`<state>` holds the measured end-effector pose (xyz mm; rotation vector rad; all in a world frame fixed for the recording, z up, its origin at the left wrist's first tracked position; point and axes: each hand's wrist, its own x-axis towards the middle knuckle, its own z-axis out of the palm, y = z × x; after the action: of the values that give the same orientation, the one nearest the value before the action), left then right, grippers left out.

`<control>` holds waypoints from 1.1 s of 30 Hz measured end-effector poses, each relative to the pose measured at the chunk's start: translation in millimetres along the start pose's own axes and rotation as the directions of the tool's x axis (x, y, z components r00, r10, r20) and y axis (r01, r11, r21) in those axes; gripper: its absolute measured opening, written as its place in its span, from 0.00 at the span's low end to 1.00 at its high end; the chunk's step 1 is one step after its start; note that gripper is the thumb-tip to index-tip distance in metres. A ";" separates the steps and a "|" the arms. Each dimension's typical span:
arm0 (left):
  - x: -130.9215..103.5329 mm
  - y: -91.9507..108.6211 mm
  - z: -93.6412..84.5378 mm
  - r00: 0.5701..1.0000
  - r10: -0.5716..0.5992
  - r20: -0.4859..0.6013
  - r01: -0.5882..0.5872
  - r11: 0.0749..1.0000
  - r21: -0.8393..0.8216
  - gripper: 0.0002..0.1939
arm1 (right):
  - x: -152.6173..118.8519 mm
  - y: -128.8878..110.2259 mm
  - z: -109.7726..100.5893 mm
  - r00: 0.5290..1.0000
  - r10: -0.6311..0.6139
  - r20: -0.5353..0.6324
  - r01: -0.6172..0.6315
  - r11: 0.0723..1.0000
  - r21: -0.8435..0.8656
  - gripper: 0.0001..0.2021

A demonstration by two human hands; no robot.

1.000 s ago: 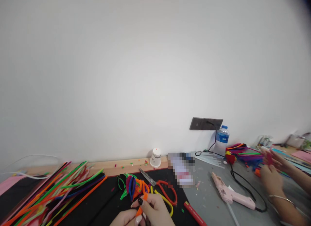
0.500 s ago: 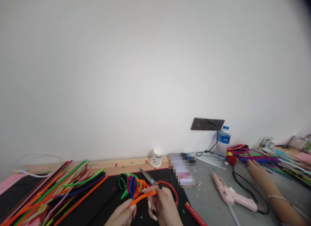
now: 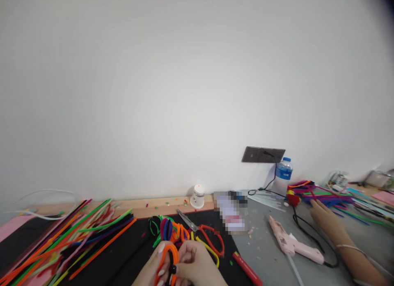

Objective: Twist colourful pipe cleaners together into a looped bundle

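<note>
Left hand (image 3: 150, 266) grips bent orange pipe cleaner (image 3: 169, 248), low over black mat (image 3: 127, 253); right hand (image 3: 200, 264) pinches its other side, probably so curve holds shape. Scissors (image 3: 194, 227) lie just beyond right hand, perhaps for easy reach.

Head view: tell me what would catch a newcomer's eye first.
Probably the multicoloured pipe cleaners, spread across the lower left. Next, the orange pipe cleaner, bent into an arch between the left hand and right hand at bottom centre. Then the pale pink glue gun on the grey surface, right.
</note>
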<state>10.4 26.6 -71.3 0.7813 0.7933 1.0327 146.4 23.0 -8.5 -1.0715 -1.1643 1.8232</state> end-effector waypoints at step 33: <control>-34.4 40.7 30.2 0.993 0.120 -0.016 -0.109 0.944 0.313 0.23 | 8.8 14.6 5.0 0.923 -0.360 -0.138 0.311 0.907 -0.284 0.12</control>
<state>8.6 1.8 -15.3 1.0921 0.9644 1.0395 136.4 24.0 -23.2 -1.0797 -1.3997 1.3001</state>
